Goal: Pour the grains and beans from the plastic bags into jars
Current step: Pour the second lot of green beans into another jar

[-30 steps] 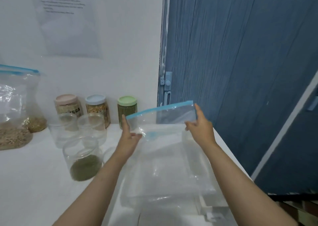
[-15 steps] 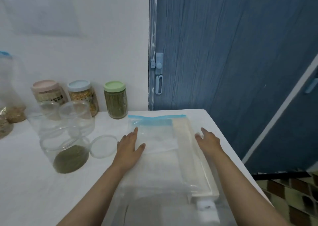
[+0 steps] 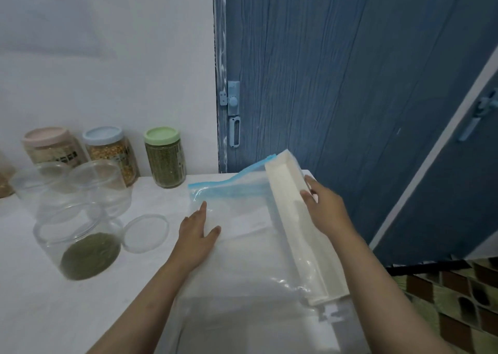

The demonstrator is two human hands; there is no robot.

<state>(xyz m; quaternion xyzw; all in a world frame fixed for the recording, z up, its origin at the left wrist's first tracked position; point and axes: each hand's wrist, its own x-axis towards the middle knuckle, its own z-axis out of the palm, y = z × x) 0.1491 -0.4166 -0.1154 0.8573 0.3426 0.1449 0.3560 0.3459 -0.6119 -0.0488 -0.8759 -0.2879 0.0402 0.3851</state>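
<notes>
I've got the left hand (image 3: 198,228) flat on the empty zip bag (image 3: 242,219), fingers straight, pressing it onto the white surface (image 3: 54,313). My right hand (image 3: 324,209) curls round the far part of a long white tray (image 3: 301,224), which is tilted along the bag's right side. Left of the bag stands an open clear jar (image 3: 78,240) with green beans at the bottom, its clear lid (image 3: 145,233) lying just beside it. Two more clear jars sit behind it. By the wall: pink-lidded jar (image 3: 51,149), blue-lidded jar (image 3: 110,151), green-lidded jar (image 3: 165,157).
</notes>
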